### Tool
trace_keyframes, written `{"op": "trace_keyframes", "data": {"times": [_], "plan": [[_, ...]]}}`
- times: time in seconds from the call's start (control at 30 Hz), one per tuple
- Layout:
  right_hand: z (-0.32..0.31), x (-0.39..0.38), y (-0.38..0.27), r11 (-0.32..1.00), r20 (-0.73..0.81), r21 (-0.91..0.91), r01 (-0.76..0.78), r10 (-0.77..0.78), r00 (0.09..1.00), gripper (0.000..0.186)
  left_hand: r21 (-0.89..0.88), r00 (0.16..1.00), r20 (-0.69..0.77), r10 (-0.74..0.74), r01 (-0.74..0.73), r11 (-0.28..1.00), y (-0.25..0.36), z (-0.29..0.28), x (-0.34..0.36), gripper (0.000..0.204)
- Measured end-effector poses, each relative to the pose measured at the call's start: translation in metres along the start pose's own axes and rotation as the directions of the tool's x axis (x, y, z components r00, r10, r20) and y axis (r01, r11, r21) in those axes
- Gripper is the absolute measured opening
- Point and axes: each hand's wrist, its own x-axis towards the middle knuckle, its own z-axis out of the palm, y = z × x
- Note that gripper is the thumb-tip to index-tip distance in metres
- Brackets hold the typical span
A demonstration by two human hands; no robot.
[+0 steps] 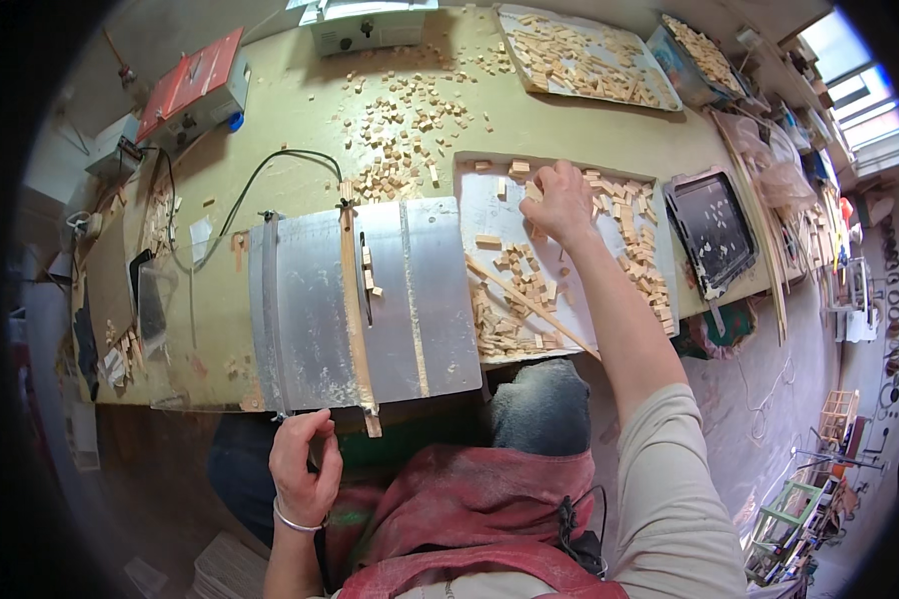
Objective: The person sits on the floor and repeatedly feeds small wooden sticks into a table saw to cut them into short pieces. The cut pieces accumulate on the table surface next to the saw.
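Note:
My right hand (559, 205) reaches over a white tray (484, 200) strewn with small wooden blocks (524, 270). Its fingers are bent and pressed together near the tray's far side; whatever they pinch is hidden. My left hand (305, 464) is by the front edge of a grey metal saw table (310, 319), its fingers curled in toward the thumb. I cannot make out anything in it. A wooden guide strip (354, 299) runs front to back across the metal, and several blocks (368, 268) lie beside the narrow slot to its right.
Loose blocks (400, 120) cover the bench's middle. Farther back are another block-filled tray (589, 60) and a red-topped box (192, 85). A thin stick (529, 304) lies across the near tray. A black tray (711, 230) sits at right; a black cable (245, 205) curves behind the metal.

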Motion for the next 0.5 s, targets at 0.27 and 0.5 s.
{"op": "trace_keyframes", "data": {"times": [0.27, 0.5], "plan": [[0.009, -0.018, 0.014, 0.971, -0.202, 0.237, 0.044, 0.005, 0.979, 0.027, 0.003, 0.999, 0.018, 0.027, -0.027, 1.0, -0.001, -0.003, 0.002, 0.04], [-0.008, -0.029, 0.034, 0.957, -0.123, 0.266, 0.119, -0.089, 0.988, 0.01, -0.002, 1.0, 0.015, 0.008, -0.007, 1.0, -0.004, -0.001, -0.004, 0.039]]}}
